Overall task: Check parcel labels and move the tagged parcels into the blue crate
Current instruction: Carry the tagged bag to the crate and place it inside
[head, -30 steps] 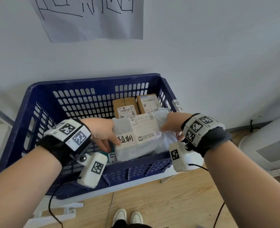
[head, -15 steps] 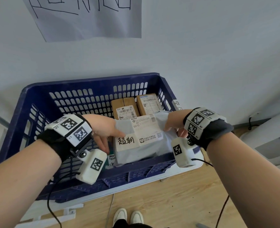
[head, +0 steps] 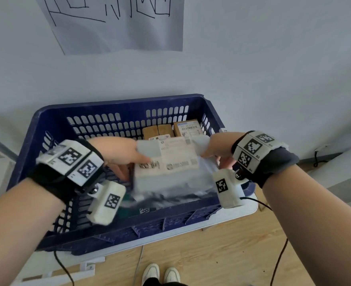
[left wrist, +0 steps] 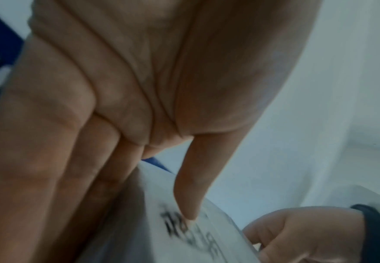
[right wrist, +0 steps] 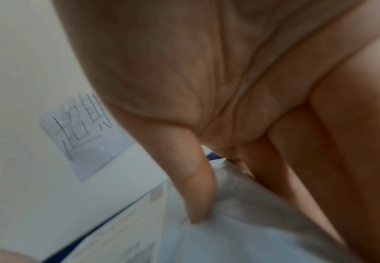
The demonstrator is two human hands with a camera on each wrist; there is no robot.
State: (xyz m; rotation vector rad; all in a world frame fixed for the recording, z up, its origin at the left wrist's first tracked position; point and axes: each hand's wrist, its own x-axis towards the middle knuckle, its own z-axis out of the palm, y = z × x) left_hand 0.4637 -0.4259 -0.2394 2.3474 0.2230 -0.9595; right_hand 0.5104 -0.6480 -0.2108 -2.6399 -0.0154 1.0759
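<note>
A soft white bagged parcel (head: 170, 174) with a shipping label and black handwriting hangs over the near half of the blue crate (head: 46, 124). My left hand (head: 121, 155) grips its left end, thumb (left wrist: 189, 192) on the handwriting (left wrist: 184, 229) and fingers underneath. My right hand (head: 218, 149) pinches the right end of the bag (right wrist: 241, 231), thumb (right wrist: 195, 192) on top. Two brown cardboard parcels (head: 158, 131) (head: 188, 127) with labels lie at the crate's far right corner. Another labelled item (head: 144, 210) shows under the bag, mostly hidden.
The crate stands on a white surface (head: 247, 211) against a white wall. A paper sheet (head: 116, 23) with handwriting hangs on the wall above. Wooden floor (head: 222, 254) and my shoes (head: 160, 273) are below. White furniture (head: 339, 168) stands at the right.
Both hands have lifted the white parcel a little higher over the crate, still holding its two ends. The picture is now blurred by motion.
</note>
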